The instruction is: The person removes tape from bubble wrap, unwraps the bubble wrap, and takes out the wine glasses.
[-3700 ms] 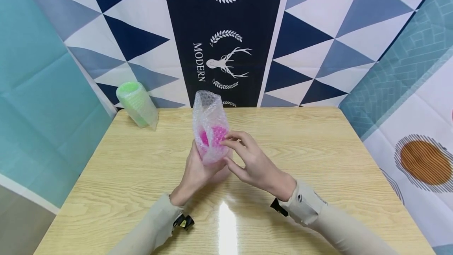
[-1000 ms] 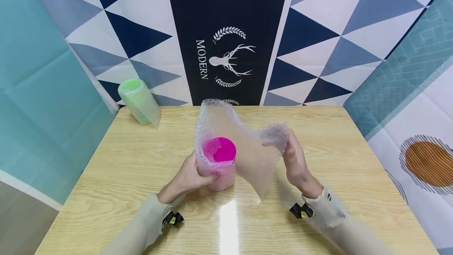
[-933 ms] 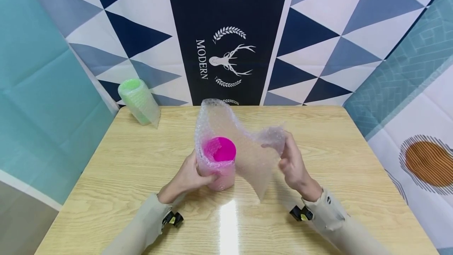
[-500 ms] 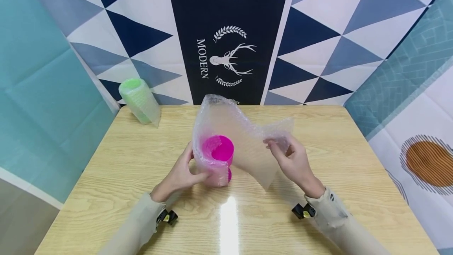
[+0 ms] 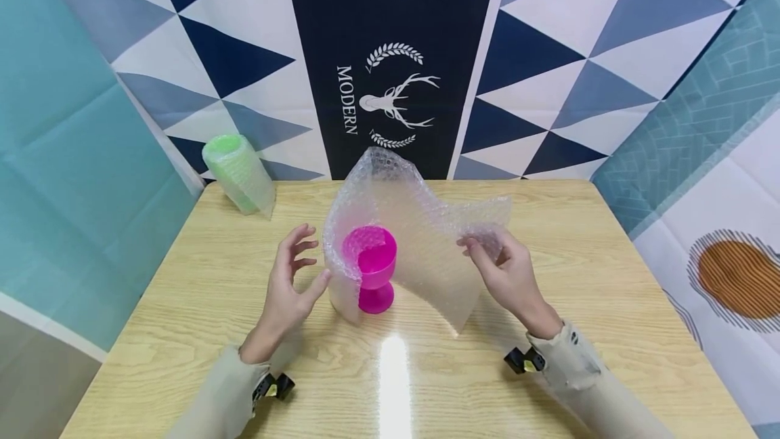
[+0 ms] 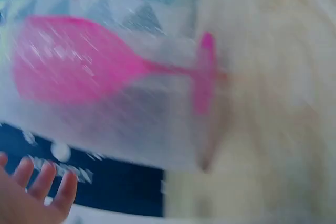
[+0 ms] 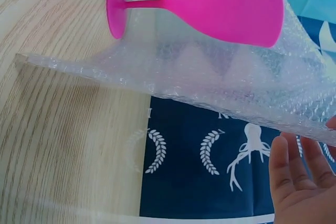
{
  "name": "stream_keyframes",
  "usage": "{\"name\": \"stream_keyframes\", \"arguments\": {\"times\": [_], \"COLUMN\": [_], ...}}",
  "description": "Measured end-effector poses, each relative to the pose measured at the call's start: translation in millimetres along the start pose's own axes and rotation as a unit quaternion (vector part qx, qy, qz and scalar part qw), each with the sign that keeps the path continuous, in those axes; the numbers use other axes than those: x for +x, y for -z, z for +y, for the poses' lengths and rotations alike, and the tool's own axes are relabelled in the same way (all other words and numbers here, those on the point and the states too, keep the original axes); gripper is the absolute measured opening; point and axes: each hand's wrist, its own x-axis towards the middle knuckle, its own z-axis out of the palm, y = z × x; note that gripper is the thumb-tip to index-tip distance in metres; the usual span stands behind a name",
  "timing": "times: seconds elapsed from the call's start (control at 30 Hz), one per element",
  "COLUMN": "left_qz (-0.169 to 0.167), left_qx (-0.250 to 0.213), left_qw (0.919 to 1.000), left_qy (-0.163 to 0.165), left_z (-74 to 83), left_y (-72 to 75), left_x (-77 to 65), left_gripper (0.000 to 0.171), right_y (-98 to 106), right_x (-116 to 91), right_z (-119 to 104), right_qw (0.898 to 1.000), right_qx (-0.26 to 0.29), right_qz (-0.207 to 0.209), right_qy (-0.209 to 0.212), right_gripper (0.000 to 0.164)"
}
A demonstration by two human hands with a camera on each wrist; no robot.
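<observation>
A bright pink goblet (image 5: 376, 269) stands upright on the table, its stem and round foot in sight. Bubble wrap (image 5: 420, 229) curves behind it and around its left side, leaving its front and right bare. My right hand (image 5: 508, 276) pinches the wrap's right end between thumb and fingers. To the left of the wrap, my left hand (image 5: 289, 290) is spread in a loose curve, holding nothing. Through the film, the left wrist view shows the pink goblet (image 6: 79, 61), somewhat blurred. In the right wrist view the goblet (image 7: 231, 9) appears uncovered.
A green cup (image 5: 237, 171) rolled in bubble wrap stands at the table's back left corner. The wooden table (image 5: 201, 330) ends at a wall hung with patterned cloth (image 5: 390, 19). Teal cloth (image 5: 73, 154) hangs along the left side.
The wrap has been unrolled from the goblet and drawn out to the right by my right hand. My left hand has let go of the wrapped goblet and moved left.
</observation>
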Motion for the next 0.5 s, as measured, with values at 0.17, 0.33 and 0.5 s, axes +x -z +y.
{"name": "stream_keyframes", "arguments": {"times": [0.17,0.33,0.5], "left_qz": [0.051,0.029,0.0], "left_qx": [0.069,0.186,0.271], "left_qw": [0.9904,0.9498,0.9169], "left_qy": [-0.107,-0.25,-0.292], "left_z": [33.3,52.1,52.6], "left_y": [-10.2,-25.8,-34.2], "left_x": [6.1,10.8,9.7], "left_gripper": [0.075,0.07,0.069], "right_y": [-1.3,-2.9,-2.4], "right_x": [1.9,3.8,4.3], "right_z": [-0.5,0.2,1.4], "right_qw": [1.0,1.0,1.0], "right_qx": [-0.009,-0.018,-0.018], "right_qz": [0.005,0.012,0.016], "right_qy": [-0.004,-0.009,-0.006], "right_gripper": [0.023,0.022,0.02]}}
